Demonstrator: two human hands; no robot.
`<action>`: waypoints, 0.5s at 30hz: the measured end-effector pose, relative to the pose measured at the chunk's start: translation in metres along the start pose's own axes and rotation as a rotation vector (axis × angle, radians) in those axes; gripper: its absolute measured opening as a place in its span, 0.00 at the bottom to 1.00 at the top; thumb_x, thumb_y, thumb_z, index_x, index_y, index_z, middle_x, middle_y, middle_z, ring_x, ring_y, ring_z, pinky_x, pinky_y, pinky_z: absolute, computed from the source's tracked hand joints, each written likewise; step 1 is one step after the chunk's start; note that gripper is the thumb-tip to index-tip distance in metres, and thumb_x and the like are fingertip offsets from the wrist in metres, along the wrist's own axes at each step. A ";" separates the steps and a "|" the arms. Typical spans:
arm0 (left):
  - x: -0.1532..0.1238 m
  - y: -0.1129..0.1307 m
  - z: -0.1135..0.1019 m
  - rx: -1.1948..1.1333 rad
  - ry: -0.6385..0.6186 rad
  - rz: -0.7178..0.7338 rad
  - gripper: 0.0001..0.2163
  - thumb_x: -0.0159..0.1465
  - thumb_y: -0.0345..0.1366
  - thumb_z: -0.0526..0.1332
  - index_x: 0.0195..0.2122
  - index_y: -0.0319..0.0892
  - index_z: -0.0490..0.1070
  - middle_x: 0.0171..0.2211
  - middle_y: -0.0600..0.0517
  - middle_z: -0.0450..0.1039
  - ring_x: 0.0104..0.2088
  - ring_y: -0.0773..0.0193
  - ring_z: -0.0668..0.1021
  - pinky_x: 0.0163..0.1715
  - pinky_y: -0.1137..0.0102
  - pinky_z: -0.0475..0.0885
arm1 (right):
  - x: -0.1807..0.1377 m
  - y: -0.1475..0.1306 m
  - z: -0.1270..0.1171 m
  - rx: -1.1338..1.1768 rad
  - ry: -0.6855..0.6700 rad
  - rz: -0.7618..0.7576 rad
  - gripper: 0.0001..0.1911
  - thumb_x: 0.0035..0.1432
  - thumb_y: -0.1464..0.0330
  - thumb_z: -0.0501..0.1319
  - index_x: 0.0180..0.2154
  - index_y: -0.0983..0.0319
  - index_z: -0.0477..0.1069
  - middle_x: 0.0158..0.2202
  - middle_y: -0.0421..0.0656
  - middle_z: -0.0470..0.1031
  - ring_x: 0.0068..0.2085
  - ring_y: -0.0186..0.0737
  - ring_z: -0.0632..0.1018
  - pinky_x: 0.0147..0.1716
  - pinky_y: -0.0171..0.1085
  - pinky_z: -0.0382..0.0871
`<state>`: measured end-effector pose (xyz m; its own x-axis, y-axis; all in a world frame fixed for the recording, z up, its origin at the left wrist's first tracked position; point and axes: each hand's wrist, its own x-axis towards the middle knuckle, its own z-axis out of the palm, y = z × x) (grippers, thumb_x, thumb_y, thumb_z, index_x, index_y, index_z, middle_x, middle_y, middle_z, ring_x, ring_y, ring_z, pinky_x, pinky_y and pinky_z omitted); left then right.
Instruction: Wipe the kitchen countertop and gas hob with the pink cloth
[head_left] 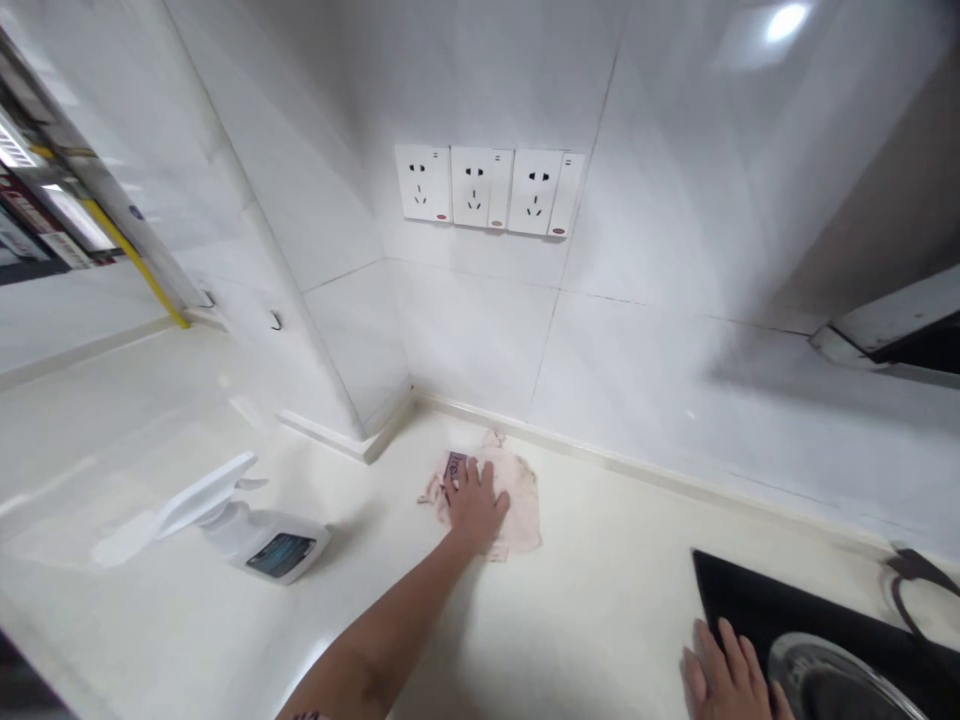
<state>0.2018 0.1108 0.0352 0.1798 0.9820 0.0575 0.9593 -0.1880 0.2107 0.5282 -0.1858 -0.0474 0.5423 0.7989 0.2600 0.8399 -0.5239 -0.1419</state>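
Observation:
My left hand (474, 508) lies palm down with its fingers spread on a thin pink cloth (521, 500). The cloth is spread flat and slightly crumpled on the cream countertop (585, 610), close to the wall corner; a dark printed label shows by my fingertips. Farther right, my right hand (731, 680) rests with its fingers stretched out at the left edge of a black cooktop (739, 595), holding nothing. To the left of my left arm stands a white spray bottle (262, 540) with a dark label, its trigger head pointing left.
Three white wall sockets (480, 188) sit on the tiled wall above the cloth. A wall pillar (330, 330) juts out at the left, near a yellow pipe (135, 255). A round metal burner part (832, 680) and a cable (900, 600) are at the lower right.

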 end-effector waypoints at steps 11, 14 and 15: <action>-0.093 0.096 0.017 -0.226 -0.301 0.548 0.37 0.70 0.60 0.51 0.75 0.46 0.55 0.77 0.38 0.45 0.76 0.35 0.47 0.71 0.35 0.39 | -0.002 -0.009 -0.003 -0.071 0.056 -0.042 0.40 0.67 0.50 0.37 0.62 0.62 0.73 0.70 0.51 0.65 0.70 0.61 0.66 0.67 0.66 0.57; -0.136 0.089 0.023 -0.304 -0.301 0.708 0.37 0.71 0.60 0.51 0.76 0.48 0.53 0.77 0.38 0.44 0.76 0.35 0.47 0.71 0.34 0.39 | -0.003 -0.009 -0.003 -0.082 0.066 -0.049 0.40 0.68 0.50 0.37 0.62 0.63 0.73 0.70 0.51 0.65 0.70 0.61 0.66 0.67 0.65 0.57; -0.149 0.084 0.025 -0.323 -0.289 0.753 0.36 0.71 0.60 0.51 0.76 0.48 0.52 0.77 0.39 0.44 0.76 0.36 0.47 0.71 0.34 0.39 | -0.003 -0.008 -0.003 -0.085 0.064 -0.054 0.40 0.68 0.50 0.36 0.62 0.63 0.73 0.70 0.51 0.65 0.70 0.61 0.66 0.67 0.66 0.56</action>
<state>0.2608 -0.0511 0.0198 0.8321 0.5522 0.0523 0.4621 -0.7423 0.4853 0.5194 -0.1847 -0.0441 0.4918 0.8072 0.3263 0.8612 -0.5063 -0.0454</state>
